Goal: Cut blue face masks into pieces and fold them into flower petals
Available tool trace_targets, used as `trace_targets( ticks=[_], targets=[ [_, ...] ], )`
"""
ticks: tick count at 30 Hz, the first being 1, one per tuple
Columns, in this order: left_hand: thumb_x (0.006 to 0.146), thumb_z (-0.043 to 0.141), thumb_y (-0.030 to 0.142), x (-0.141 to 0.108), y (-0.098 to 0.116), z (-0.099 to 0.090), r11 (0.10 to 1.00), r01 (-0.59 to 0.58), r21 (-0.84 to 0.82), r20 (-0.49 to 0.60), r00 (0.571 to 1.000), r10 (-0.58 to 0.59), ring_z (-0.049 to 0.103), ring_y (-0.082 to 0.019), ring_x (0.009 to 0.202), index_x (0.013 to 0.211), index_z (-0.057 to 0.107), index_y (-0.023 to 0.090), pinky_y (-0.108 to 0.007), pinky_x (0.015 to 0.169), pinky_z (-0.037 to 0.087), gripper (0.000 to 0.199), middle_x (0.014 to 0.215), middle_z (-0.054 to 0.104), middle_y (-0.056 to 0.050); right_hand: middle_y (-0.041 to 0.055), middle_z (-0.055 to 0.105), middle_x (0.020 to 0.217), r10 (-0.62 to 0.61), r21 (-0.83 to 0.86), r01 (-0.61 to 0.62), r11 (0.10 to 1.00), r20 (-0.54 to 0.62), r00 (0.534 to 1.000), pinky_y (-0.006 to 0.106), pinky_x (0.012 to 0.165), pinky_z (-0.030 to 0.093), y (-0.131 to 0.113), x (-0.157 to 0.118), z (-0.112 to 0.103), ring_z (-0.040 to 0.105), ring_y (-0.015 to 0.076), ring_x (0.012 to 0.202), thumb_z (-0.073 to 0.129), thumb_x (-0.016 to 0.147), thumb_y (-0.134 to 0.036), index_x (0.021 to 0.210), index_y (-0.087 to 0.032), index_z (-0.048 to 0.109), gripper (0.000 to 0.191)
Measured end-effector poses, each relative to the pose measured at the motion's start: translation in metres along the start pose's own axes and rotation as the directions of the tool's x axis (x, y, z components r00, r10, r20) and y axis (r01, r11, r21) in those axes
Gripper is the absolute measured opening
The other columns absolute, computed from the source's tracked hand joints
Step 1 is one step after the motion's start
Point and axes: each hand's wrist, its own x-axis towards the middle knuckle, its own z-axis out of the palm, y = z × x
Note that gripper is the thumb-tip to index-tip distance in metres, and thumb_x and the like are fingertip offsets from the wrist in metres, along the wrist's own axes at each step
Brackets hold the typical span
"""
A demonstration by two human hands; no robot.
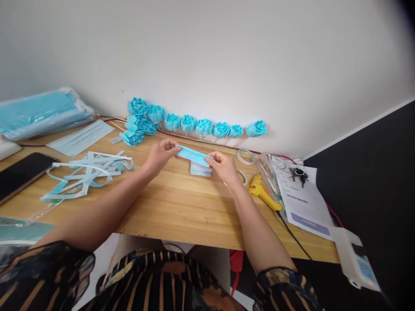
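A light blue strip of face mask fabric (193, 155) is stretched between my two hands above the table. At its left end my left hand (163, 153) pinches a corner between thumb and fingers. My right hand (223, 164) grips the other end the same way. Just below the strip lies a small stack of cut mask pieces (200, 169), partly covered by it. Behind my hands a row of blue fabric roses (204, 127) on thin sticks leans along the wall. A roll of tape (243, 177) is partly hidden by my right wrist.
Left are a pile of cut mask strips (94, 168), a flat mask (81, 137), a bag of masks (42, 112) and a phone (24, 175). Right are another tape roll (245, 157), a yellow glue gun (264, 192), a paper (304, 198), keys (298, 173) and a power strip (355, 257).
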Motion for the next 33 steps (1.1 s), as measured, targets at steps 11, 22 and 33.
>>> trace_targets(
  ticks=[11, 22, 33],
  targets=[
    [0.077, 0.068, 0.032, -0.007, 0.007, 0.006, 0.932, 0.129, -0.338, 0.036, 0.992, -0.124, 0.061, -0.012, 0.067, 0.085, 0.048, 0.019, -0.024, 0.064, 0.050, 0.026, 0.071, 0.063, 0.002, -0.0001, 0.069, 0.065, 0.011, -0.018, -0.005, 1.000, 0.368, 0.930, 0.025, 0.057, 0.046, -0.020, -0.025, 0.041, 0.062, 0.0129, 0.055, 0.060, 0.082, -0.032, 0.073, -0.020, 0.057, 0.015],
    [0.074, 0.074, 0.029, -0.010, 0.005, 0.012, 0.910, 0.169, -0.378, 0.164, 0.980, -0.114, 0.052, -0.008, 0.054, 0.083, 0.050, 0.018, -0.019, 0.051, 0.039, 0.028, 0.064, 0.058, 0.005, 0.0069, 0.073, 0.096, -0.159, 0.030, 0.156, 0.987, 0.177, 0.971, 0.030, 0.070, 0.053, -0.015, -0.017, 0.018, 0.068, 0.0183, 0.083, 0.048, 0.094, -0.048, 0.113, -0.022, 0.065, 0.037],
    [0.072, 0.077, 0.031, -0.018, -0.002, 0.021, 0.915, 0.197, -0.352, 0.207, 0.970, -0.130, 0.055, -0.008, 0.057, 0.082, 0.052, 0.017, -0.020, 0.056, 0.044, 0.030, 0.065, 0.059, 0.005, 0.0015, 0.058, 0.137, -0.622, -0.409, 0.666, 0.624, 0.256, 0.740, 0.051, 0.109, 0.037, -0.013, -0.018, 0.033, 0.042, 0.0264, 0.133, 0.056, 0.091, -0.018, 0.101, -0.030, 0.073, 0.023]
  ],
)
